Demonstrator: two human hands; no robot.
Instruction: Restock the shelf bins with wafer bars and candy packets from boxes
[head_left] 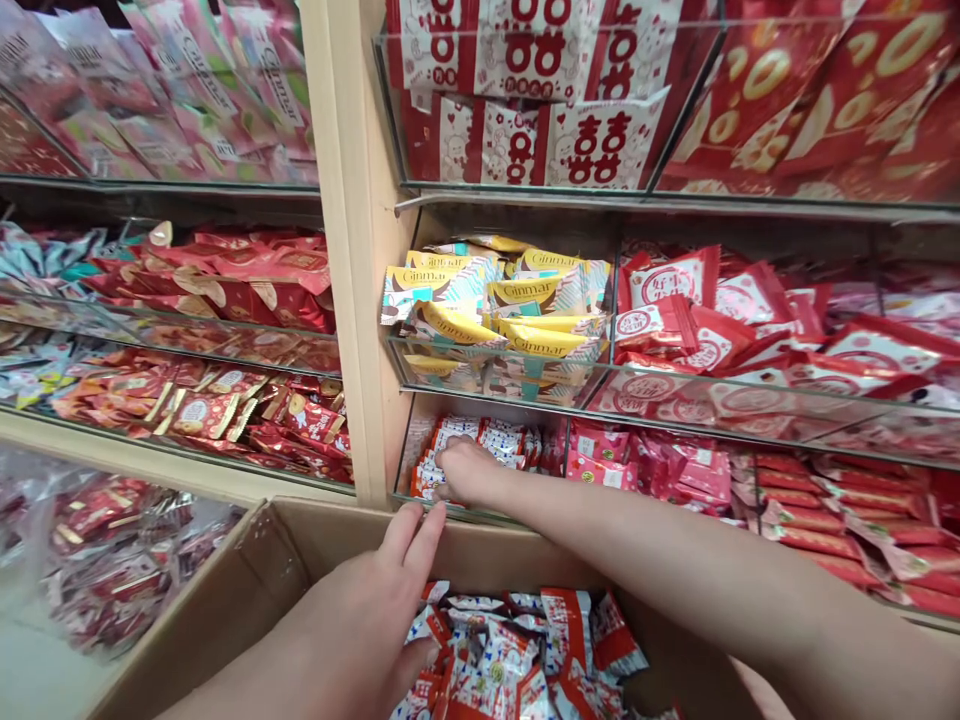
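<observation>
My right hand [466, 472] reaches into the lowest shelf bin, among small red-and-white candy packets [504, 440] standing in rows. Its fingers curl down onto the packets at the bin's left end, and what they grip is hidden. My left hand [394, 585] is over the cardboard box [330, 545], fingers stretched out near its far rim and thumb apart. Nothing shows in this hand. Inside the box, below both arms, lies a loose heap of similar red-and-white wrapped packets [510, 655].
Yellow Ginmar packets [536, 295] fill the bin above, behind a clear front lip. Red and pink packets [675, 300] lie to the right. A wooden upright [349, 250] divides the shelves. Bagged packets [112, 560] rest on the floor at left.
</observation>
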